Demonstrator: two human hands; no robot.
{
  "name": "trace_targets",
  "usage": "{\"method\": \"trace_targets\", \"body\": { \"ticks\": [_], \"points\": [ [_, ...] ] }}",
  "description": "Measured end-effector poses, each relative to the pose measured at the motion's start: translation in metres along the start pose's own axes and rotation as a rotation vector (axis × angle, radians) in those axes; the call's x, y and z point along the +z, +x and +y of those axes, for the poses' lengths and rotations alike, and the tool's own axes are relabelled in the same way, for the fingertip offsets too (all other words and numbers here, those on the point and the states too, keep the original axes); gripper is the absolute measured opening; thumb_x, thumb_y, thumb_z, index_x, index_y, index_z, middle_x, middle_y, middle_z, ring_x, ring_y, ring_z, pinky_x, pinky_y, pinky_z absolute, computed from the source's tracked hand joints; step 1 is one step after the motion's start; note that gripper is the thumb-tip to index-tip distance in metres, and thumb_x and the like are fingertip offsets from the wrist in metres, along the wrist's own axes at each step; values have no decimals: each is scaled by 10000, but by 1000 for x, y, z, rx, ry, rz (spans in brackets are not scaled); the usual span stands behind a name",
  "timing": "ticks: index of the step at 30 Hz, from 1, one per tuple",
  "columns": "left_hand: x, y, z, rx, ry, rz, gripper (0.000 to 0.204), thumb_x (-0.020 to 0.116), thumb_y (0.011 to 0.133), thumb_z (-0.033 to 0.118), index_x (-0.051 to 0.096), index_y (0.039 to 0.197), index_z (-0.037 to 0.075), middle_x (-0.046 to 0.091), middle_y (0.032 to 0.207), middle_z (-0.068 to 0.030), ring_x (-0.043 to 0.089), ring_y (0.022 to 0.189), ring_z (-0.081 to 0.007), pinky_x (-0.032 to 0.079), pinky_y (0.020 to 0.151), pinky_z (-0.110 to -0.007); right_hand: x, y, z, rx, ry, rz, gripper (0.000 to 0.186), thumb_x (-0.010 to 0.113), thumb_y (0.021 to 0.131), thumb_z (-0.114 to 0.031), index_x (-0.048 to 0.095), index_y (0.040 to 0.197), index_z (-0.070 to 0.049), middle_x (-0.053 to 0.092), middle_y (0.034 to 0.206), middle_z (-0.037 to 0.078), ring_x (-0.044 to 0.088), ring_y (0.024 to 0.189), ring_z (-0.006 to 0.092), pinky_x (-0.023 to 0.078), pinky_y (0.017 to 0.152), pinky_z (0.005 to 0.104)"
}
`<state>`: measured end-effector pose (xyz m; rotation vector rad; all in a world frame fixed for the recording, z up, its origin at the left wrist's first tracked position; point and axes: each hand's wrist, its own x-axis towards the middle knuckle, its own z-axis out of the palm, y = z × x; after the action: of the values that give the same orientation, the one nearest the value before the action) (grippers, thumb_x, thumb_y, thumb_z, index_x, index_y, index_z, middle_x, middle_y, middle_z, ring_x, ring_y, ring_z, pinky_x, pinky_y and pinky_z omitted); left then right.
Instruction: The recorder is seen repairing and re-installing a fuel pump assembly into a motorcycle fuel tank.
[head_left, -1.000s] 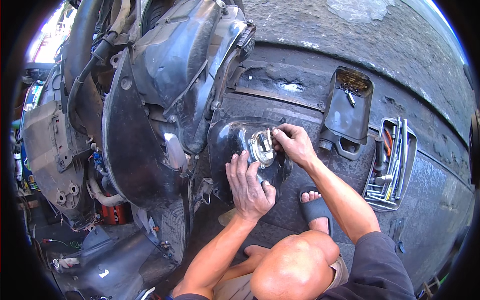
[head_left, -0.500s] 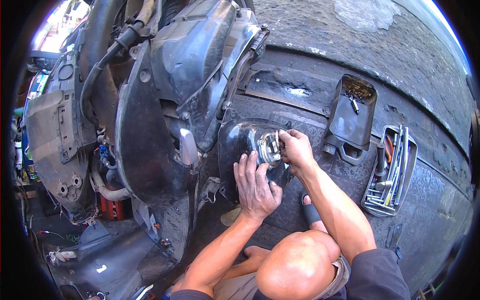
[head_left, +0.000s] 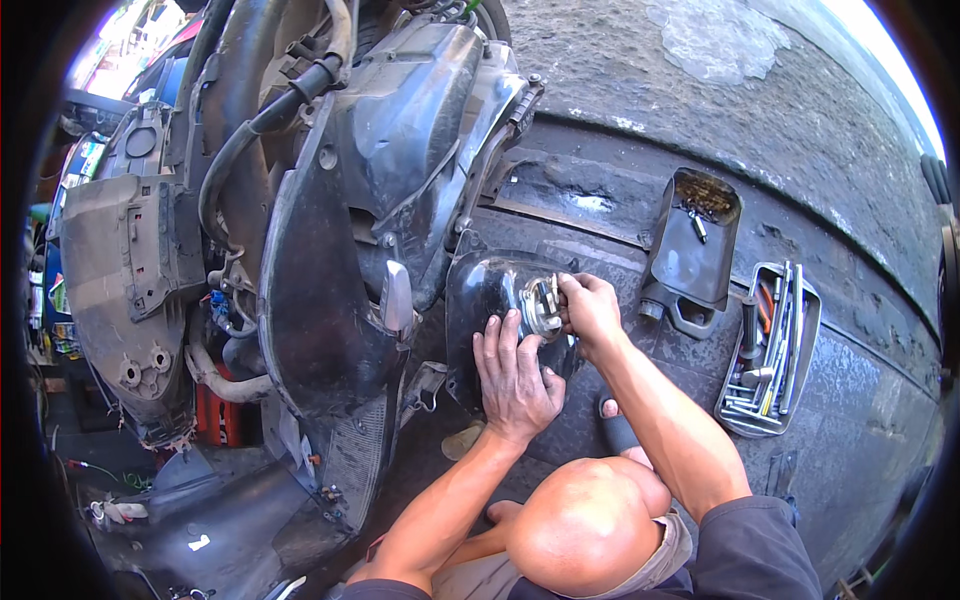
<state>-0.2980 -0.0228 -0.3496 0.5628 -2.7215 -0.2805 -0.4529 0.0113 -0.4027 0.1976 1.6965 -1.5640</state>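
Observation:
A glossy black rounded tank (head_left: pixel 483 283) lies on the dark floor in front of me, with a round silvery metal fitting (head_left: pixel 540 322) on its upper side. My left hand (head_left: pixel 520 378) rests on the tank just below and left of the fitting, its fingers stretched out flat. At the fitting's right edge, my right hand (head_left: pixel 595 318) is closed in a pinch, with thumb and forefinger at its upper rim. Something small and pale shows by those fingertips, but its kind is unclear. The other right-hand fingers curl under, partly hidden.
To the right stands an open tray (head_left: pixel 724 413) of wrenches and other tools. A cut-open black jug (head_left: pixel 690 265) beyond the tank holds a small metal part. Left of me rises a partly stripped scooter (head_left: pixel 310 300). A loose dark panel (head_left: pixel 240 510) lies at lower left.
The view has shifted slightly, so the scooter appears farther right. My left hand stays flat on the tank, and my right fingers have shifted only slightly at the fitting's edge.

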Motion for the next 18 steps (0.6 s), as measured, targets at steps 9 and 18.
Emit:
{"method": "trace_targets", "body": {
  "ticks": [9, 18],
  "points": [
    [-3, -1, -3, -24, -48, 11, 521, 589, 739, 129, 499, 1230, -16, 405, 1491, -289, 334, 1430, -490, 234, 1184, -658, -9, -59, -53, -338, -471, -62, 358, 645, 924, -302, 754, 1006, 29, 729, 824, 233, 747, 788, 316, 552, 743, 402],
    [0, -2, -2, -33, -82, 61, 565, 614, 731, 137, 478, 1258, -13, 428, 1486, -267, 358, 1422, -479, 239, 1187, -648, 6, -57, -63, -375, -678, 22, 371, 626, 886, -310, 769, 916, 32, 695, 801, 294, 727, 837, 428, 561, 813, 473]
  ]
}}
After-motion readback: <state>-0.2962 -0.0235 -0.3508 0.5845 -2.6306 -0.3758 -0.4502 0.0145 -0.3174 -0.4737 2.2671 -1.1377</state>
